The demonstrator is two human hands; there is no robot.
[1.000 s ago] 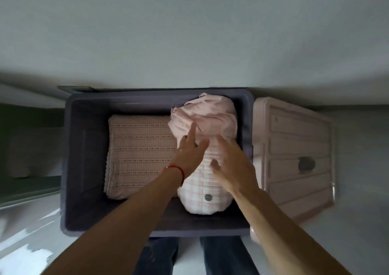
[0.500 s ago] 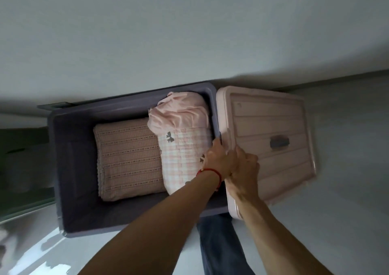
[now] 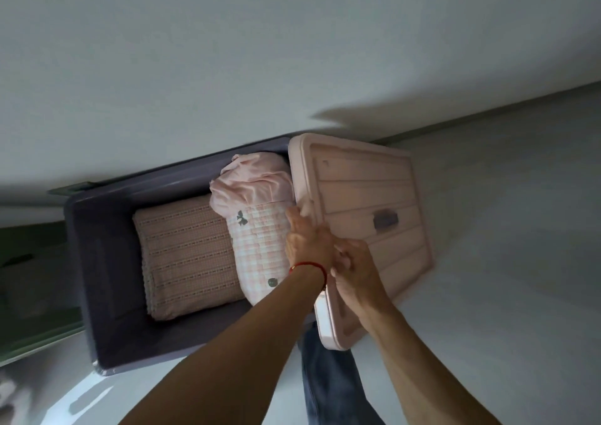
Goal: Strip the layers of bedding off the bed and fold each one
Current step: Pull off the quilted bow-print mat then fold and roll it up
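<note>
I see a folded beige woven blanket [image 3: 188, 258] lying flat in a storage bin, touching a rolled pink checked quilt [image 3: 260, 229] on its right.

2 bedding bundles [image 3: 257, 229] in bin [image 3: 97, 262], lid [image 3: 367, 203] at right

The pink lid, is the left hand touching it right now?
Touching. The head view shows the left hand with its fingertips curled over the near edge of the pink lid, beside the right hand, which grips the same edge.
</note>
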